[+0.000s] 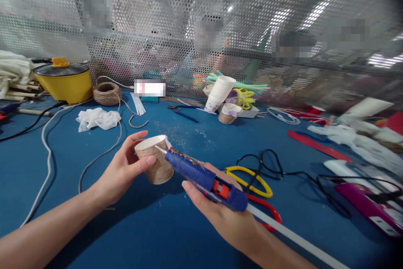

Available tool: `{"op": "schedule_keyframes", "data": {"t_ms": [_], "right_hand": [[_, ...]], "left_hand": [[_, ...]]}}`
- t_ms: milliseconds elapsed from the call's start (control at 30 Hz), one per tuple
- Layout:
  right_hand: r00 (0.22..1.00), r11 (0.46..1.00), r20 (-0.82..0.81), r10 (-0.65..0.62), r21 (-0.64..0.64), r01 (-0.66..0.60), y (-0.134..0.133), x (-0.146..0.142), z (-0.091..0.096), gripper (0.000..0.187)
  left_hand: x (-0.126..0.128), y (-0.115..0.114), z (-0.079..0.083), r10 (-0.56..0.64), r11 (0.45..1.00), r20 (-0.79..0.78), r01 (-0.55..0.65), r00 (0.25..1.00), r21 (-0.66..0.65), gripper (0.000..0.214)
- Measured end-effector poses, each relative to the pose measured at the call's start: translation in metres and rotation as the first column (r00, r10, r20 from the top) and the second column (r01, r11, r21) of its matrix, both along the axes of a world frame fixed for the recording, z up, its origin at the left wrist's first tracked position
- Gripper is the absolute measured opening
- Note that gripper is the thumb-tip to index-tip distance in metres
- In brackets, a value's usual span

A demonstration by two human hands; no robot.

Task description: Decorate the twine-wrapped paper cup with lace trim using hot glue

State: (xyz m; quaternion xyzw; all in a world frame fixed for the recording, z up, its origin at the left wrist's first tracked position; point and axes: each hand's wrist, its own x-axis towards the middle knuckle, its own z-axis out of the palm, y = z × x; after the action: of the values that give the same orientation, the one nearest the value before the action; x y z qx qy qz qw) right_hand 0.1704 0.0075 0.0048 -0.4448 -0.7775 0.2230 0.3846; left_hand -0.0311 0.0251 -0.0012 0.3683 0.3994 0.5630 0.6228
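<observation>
My left hand [126, 170] grips a paper cup wrapped in brown twine [155, 164], thumb on its side and fingers round the back, tilted above the blue table [151, 231]. My right hand [217, 208] holds a blue glue gun [204, 178] with an orange trigger. The gun's metal nozzle touches the cup's upper rim. A white glue stick [292, 237] sticks out of the gun's rear toward the lower right.
A twine ball [107, 92] and yellow pot [64, 80] stand at back left, with a white cloth [96, 118] and cables. Stacked paper cups [220, 92] and another wrapped cup [229, 113] sit mid-back. Yellow scissors [252, 181], black wires and a perforated metal screen [201, 25] lie beyond.
</observation>
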Motion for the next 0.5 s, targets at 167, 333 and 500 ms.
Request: {"op": "schedule_keyframes", "data": {"t_ms": [167, 333, 500], "right_hand": [[0.999, 0.997, 0.015, 0.033, -0.064, -0.032, -0.0001, -0.0022, 0.0061, 0.01], [0.999, 0.996, 0.014, 0.049, -0.081, -0.048, -0.0008, -0.001, 0.0052, 0.009], [0.999, 0.997, 0.024, 0.044, -0.07, -0.042, -0.0022, -0.0007, 0.0043, 0.01]], "left_hand": [[0.0001, 0.0002, -0.0012, 0.007, 1.0, -0.016, -0.007, 1.0, 0.003, 0.065], [-0.0003, 0.0005, -0.0047, 0.01, 1.0, -0.025, -0.009, 1.0, 0.018, 0.062], [-0.0002, 0.0003, -0.0059, -0.001, 1.0, -0.026, 0.002, 1.0, 0.023, 0.062]]}}
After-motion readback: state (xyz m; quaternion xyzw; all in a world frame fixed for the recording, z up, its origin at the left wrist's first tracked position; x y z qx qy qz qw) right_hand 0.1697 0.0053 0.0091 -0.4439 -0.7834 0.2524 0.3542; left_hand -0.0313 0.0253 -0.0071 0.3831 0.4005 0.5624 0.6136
